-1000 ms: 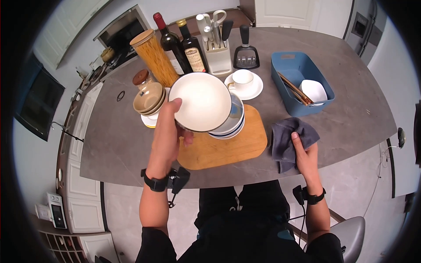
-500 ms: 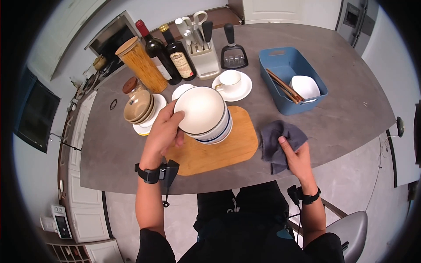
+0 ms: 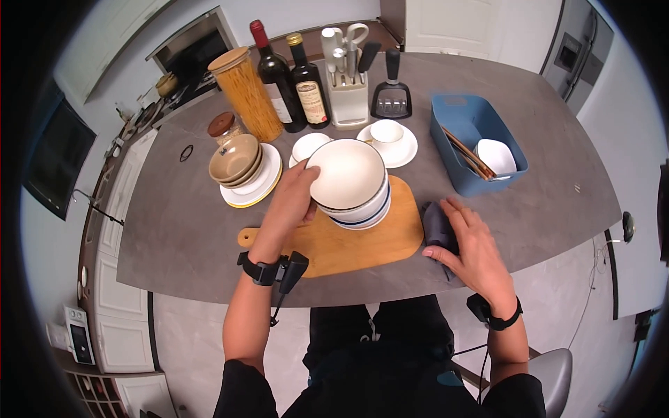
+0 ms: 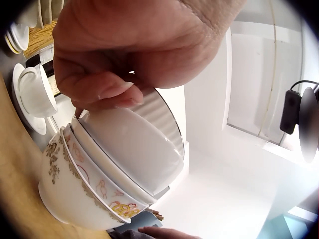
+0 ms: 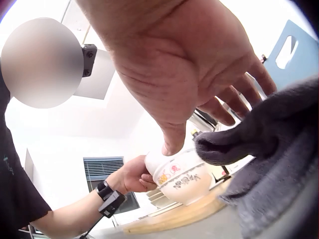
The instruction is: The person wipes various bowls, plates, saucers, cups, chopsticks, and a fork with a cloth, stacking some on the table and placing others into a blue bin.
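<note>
My left hand (image 3: pixel 289 202) pinches the rim of a white bowl (image 3: pixel 348 171), thumb over the edge and fingers curled beneath. This bowl sits tilted on top of a stack of bowls (image 3: pixel 371 214). The left wrist view shows a floral pattern on the stack's lowest bowl (image 4: pixel 65 184). Beneath the stack lies a wooden cutting board (image 3: pixel 334 254). Right of the board is a crumpled dark grey cloth (image 3: pixel 437 226). Over the cloth's right side, my right hand (image 3: pixel 477 254) is spread with straight fingers, thumb apart; in the right wrist view the cloth (image 5: pixel 279 134) lies beyond the fingertips.
Brown bowls (image 3: pixel 235 159) on white plates (image 3: pixel 268 182) stand at left. Behind are a pasta jar (image 3: pixel 247 97), two bottles (image 3: pixel 310 94), a knife block (image 3: pixel 348 104) and white cups on saucers (image 3: pixel 401 157). A blue bin (image 3: pixel 481 184) with chopsticks and a white bowl stands back right.
My left hand has brought the white bowl down onto the stack. My right hand, which gripped the cloth, has let it go beside the board and spread its fingers.
</note>
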A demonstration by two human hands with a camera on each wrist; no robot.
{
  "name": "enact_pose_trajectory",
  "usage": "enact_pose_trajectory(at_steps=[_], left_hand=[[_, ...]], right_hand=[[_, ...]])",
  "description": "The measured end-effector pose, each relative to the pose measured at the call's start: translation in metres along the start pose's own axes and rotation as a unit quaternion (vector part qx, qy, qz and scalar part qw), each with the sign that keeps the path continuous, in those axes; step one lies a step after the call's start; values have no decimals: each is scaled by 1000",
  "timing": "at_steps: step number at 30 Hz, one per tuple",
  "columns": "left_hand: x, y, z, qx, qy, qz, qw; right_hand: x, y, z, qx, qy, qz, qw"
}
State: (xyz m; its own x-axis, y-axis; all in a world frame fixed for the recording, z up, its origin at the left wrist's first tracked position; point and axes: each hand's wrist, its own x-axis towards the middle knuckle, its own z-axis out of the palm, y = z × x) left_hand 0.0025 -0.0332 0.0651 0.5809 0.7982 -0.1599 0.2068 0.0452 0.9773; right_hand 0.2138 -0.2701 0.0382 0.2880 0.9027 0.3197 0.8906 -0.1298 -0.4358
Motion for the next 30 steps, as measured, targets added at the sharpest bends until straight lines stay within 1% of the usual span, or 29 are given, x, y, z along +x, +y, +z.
enact_pose_trajectory(at_steps=[2, 3, 5, 7, 8, 9, 10, 11, 12, 14, 15, 18, 20, 21, 23, 24, 25, 27, 29, 30], left_hand=[[-1, -1, -1, 2, 13, 1, 1000], [-1, -2, -2, -5, 4, 1, 1000], [0, -3, -1, -11, -16, 4, 1000], [0, -8, -3, -6, -14, 13, 1000], [-1, -10, -2, -6, -18, 19, 1000], [-3, -11, -2, -21, -14, 30, 999], [-4, -12, -3, -37, -9, 42, 998], [-5, -16, -8, -28, -32, 51, 998], [-7, -17, -10, -29, -35, 60, 997], [-13, -20, -13, -63, -17, 83, 994], [-15, -20, -20, -45, -37, 83, 995], [-15, -21, -22, -56, -38, 96, 993], [-2, -28, -26, -72, -44, 91, 992], [5, -30, -29, -87, -45, 83, 992], [13, -21, -35, -95, -60, 84, 990], [17, -16, -38, -100, -71, 82, 989], [22, -13, -40, -104, -61, 77, 990], [32, -13, -43, -125, -55, 81, 987], [38, -13, -44, -153, -50, 88, 983], [41, -15, -45, -156, -53, 89, 982]], right_hand=[[12, -13, -13, -25, 42, -54, 997], [21, -23, -20, -28, 42, -54, 997], [48, -48, -30, 98, 30, -79, 992], [79, -69, -28, 110, 19, -139, 984], [94, -76, -18, 95, 34, -187, 977], [108, -82, -8, 59, 31, -219, 974], [120, -86, 4, 14, -9, -223, 975], [128, -89, 17, -6, -54, -210, 976], [134, -92, 23, -13, -48, -210, 976], [142, -101, 25, -41, -159, -160, 973], [144, -102, 24, -48, -157, -160, 973], [148, -103, 18, -37, -144, -148, 978], [151, -105, 10, -11, -150, -107, 983], [153, -105, 0, -16, -149, -105, 983], [160, -97, -26, 23, -69, -91, 993], [166, -86, -40, 38, -43, -65, 996], [178, -68, -49, 11, -13, -57, 998], [204, -27, -70, -54, -21, 50, 997], [229, 33, -68, -124, -3, 100, 987], [237, 61, -65, -145, -20, 125, 981]])
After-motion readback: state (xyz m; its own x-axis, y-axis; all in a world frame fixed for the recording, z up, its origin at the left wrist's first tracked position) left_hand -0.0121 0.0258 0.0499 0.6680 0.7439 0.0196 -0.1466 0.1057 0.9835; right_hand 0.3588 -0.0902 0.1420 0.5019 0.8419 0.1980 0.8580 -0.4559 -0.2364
